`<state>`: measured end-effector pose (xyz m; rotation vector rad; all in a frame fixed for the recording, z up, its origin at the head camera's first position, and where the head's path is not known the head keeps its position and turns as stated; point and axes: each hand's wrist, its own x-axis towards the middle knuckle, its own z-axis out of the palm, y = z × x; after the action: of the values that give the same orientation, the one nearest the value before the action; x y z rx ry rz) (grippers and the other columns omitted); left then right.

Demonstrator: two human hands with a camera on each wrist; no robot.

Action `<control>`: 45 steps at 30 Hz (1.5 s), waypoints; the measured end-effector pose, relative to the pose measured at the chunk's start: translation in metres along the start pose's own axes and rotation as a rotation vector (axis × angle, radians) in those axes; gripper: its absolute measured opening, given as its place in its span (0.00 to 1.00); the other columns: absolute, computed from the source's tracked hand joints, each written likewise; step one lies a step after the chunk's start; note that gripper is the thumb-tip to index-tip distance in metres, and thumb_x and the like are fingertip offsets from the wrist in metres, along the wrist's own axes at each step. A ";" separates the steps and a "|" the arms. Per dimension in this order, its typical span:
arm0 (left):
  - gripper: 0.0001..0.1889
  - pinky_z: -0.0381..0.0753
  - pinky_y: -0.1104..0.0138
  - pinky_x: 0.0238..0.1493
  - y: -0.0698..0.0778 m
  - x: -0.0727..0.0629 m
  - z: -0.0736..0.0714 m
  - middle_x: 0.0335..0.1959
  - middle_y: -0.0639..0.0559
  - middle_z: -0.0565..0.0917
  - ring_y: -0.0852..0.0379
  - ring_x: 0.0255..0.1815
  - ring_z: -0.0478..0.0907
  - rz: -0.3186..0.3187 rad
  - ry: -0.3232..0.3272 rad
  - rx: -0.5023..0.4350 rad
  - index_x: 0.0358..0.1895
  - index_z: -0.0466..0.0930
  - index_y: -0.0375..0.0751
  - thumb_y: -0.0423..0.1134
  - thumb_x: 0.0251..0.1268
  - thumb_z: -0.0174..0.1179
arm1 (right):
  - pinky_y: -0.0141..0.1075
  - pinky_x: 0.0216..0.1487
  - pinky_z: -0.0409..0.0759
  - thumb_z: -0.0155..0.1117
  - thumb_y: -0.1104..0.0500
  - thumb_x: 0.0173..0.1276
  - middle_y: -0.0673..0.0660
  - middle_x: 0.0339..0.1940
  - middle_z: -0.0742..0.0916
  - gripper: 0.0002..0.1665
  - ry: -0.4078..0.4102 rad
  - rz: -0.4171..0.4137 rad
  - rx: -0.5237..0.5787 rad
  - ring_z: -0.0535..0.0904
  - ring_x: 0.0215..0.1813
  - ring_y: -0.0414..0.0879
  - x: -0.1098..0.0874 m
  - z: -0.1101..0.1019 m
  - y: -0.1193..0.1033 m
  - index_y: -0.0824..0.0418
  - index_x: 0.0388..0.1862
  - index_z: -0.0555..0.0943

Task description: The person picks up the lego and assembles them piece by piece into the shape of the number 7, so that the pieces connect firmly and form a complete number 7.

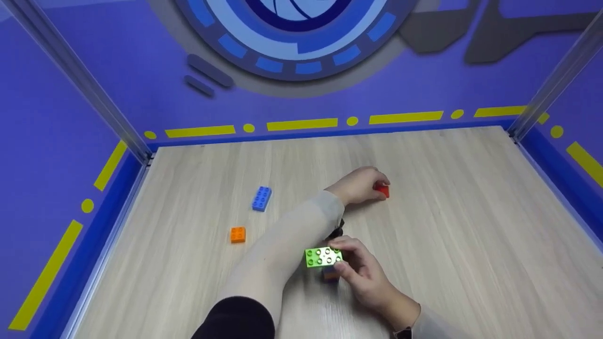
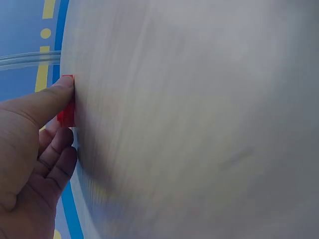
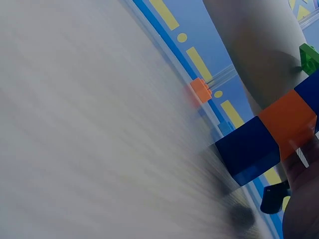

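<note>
In the head view my left arm reaches across to the right, and its hand (image 1: 360,185) pinches a small red brick (image 1: 384,190) at table level. The left wrist view has the thumb on one side of the red brick (image 2: 69,113), with fingers partly behind it. Nearer the front, my right hand (image 1: 370,275) grips a brick stack by its right side, thumb and fingers at the end of its light green top brick (image 1: 323,257). Below the green, the right wrist view reveals a dark blue brick, an orange brick (image 3: 288,119) and another dark blue brick (image 3: 249,152) at the bottom.
A blue brick (image 1: 262,198) and a small orange brick (image 1: 238,234) lie on the wooden table (image 1: 188,188), left of the left forearm. A small black object (image 1: 337,230) shows under the left wrist. Blue printed walls (image 1: 301,108) border the table at back and sides.
</note>
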<state>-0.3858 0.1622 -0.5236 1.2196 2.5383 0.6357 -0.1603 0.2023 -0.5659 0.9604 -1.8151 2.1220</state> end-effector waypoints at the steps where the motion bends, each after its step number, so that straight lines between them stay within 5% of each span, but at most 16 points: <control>1: 0.23 0.82 0.69 0.70 -0.001 -0.003 -0.001 0.63 0.50 0.90 0.57 0.61 0.84 -0.013 0.002 -0.012 0.71 0.88 0.44 0.45 0.78 0.75 | 0.33 0.66 0.85 0.57 0.82 0.77 0.55 0.67 0.86 0.22 -0.002 -0.001 0.005 0.82 0.69 0.42 0.000 0.001 0.000 0.75 0.67 0.75; 4: 0.24 0.84 0.69 0.67 -0.004 -0.012 -0.008 0.61 0.49 0.91 0.57 0.58 0.84 -0.038 0.007 -0.054 0.69 0.89 0.42 0.44 0.75 0.77 | 0.33 0.67 0.83 0.57 0.81 0.78 0.55 0.68 0.86 0.21 -0.008 0.005 0.004 0.82 0.69 0.41 -0.002 0.004 0.001 0.75 0.67 0.75; 9: 0.14 0.82 0.70 0.60 -0.004 -0.028 -0.027 0.54 0.49 0.89 0.55 0.53 0.81 0.027 0.049 -0.100 0.57 0.92 0.42 0.40 0.73 0.76 | 0.33 0.69 0.83 0.56 0.81 0.79 0.54 0.68 0.86 0.21 -0.008 0.031 0.014 0.82 0.69 0.41 -0.004 0.007 0.000 0.75 0.67 0.74; 21: 0.15 0.80 0.74 0.48 0.025 -0.091 -0.070 0.49 0.52 0.83 0.57 0.47 0.79 0.081 0.184 -0.360 0.52 0.85 0.43 0.36 0.63 0.73 | 0.31 0.68 0.84 0.55 0.82 0.78 0.47 0.67 0.86 0.21 0.024 0.046 -0.016 0.83 0.67 0.40 -0.011 0.010 0.001 0.76 0.67 0.74; 30: 0.14 0.83 0.70 0.52 0.003 -0.149 -0.063 0.50 0.52 0.86 0.57 0.49 0.81 -0.015 0.262 -0.441 0.53 0.87 0.46 0.38 0.64 0.74 | 0.31 0.65 0.85 0.57 0.79 0.80 0.45 0.66 0.87 0.21 0.035 0.136 -0.087 0.84 0.65 0.38 -0.008 0.002 -0.004 0.73 0.68 0.76; 36: 0.12 0.80 0.65 0.50 -0.011 -0.186 -0.059 0.46 0.54 0.87 0.56 0.47 0.80 -0.101 0.284 -0.537 0.53 0.88 0.49 0.39 0.67 0.73 | 0.29 0.65 0.84 0.56 0.79 0.81 0.46 0.67 0.86 0.20 0.016 0.124 -0.095 0.84 0.65 0.38 -0.003 -0.003 -0.005 0.74 0.69 0.75; 45: 0.13 0.81 0.67 0.47 -0.004 -0.237 -0.054 0.44 0.54 0.88 0.58 0.43 0.80 -0.146 0.318 -0.604 0.55 0.86 0.46 0.37 0.70 0.72 | 0.28 0.63 0.85 0.56 0.80 0.80 0.46 0.64 0.86 0.21 0.005 0.126 -0.133 0.85 0.61 0.37 0.000 -0.009 -0.010 0.75 0.69 0.76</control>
<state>-0.2640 -0.0413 -0.4694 0.7579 2.3475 1.5153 -0.1578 0.2134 -0.5581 0.8299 -2.0349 2.0387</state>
